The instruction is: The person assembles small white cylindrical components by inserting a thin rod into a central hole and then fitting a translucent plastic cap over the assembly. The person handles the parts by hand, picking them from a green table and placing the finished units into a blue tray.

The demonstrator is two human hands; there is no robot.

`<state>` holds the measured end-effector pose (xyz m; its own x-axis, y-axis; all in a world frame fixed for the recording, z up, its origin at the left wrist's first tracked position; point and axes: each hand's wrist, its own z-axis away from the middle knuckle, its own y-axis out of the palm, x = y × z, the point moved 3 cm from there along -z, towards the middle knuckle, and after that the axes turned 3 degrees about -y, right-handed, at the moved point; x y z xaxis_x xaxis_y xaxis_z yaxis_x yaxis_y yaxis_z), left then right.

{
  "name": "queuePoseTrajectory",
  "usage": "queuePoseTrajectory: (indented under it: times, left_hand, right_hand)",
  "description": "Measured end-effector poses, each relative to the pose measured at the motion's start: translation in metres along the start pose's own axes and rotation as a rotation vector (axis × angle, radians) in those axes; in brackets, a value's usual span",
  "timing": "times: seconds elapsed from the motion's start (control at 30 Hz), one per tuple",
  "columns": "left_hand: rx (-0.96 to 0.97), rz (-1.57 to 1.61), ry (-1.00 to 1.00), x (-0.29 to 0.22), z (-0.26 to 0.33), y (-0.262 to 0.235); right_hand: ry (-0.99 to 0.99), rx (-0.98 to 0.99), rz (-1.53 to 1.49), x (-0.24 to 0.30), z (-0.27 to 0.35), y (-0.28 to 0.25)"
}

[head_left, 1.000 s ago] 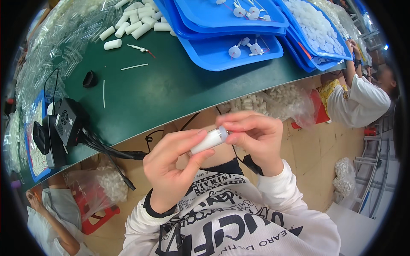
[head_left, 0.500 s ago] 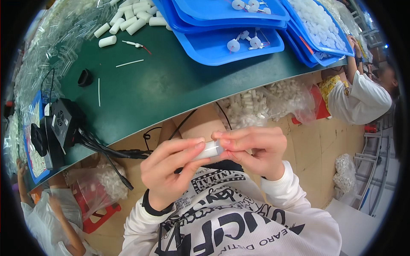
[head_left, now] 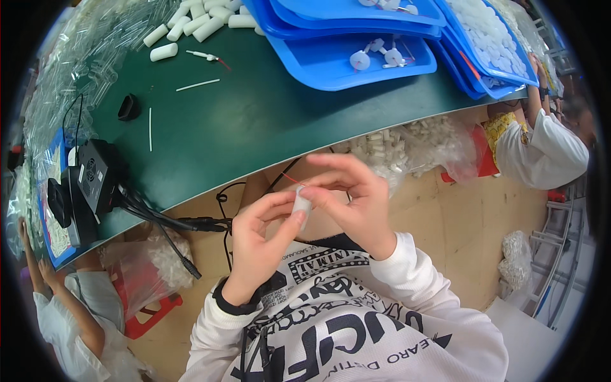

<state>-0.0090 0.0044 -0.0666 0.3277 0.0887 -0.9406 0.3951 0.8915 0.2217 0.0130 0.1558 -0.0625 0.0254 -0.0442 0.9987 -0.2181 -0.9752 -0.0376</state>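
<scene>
Above my lap, beyond the table's near edge, I hold a small white cylinder (head_left: pixel 301 205) nearly upright. My left hand (head_left: pixel 261 232) is closed round its side, thumb and fingers pinching it. My right hand (head_left: pixel 353 197) grips its upper end between thumb and fingertips, while its other fingers stretch out to the left. A thin red wire (head_left: pixel 291 179) sticks out from this end, up and to the left. The fingertips hide part of the upper end, so I cannot tell how the wire is joined.
On the green table (head_left: pixel 223 127) lie several white cylinders (head_left: pixel 208 29), a wired part (head_left: pixel 205 55) and thin white sticks (head_left: pixel 198 84). Stacked blue trays (head_left: pixel 299 63) stand at the far side. Clear tubes (head_left: pixel 83 70) heap up at left, near a black device (head_left: pixel 95 172) with cables. Other people sit on both sides.
The cylinder has turned from lying sideways to nearly upright. My right hand has moved up and left onto its top end, and the red wire now shows there.
</scene>
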Motion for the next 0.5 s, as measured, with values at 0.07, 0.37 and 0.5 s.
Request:
queuePoseTrajectory:
  times: [0.07,0.37,0.5]
  left_hand:
    - [0.060,0.131,-0.190,0.006,-0.001,-0.004]
    - [-0.054,0.212,-0.207,0.007,-0.009,-0.010]
    - [-0.057,0.254,-0.225,0.010,-0.011,-0.010]
  right_hand:
    - [-0.032,-0.166,-0.100,-0.001,0.001,0.002]
    - [0.310,0.184,-0.066,-0.015,0.023,0.033]
    - [0.386,0.089,-0.173,-0.013,0.024,0.046]
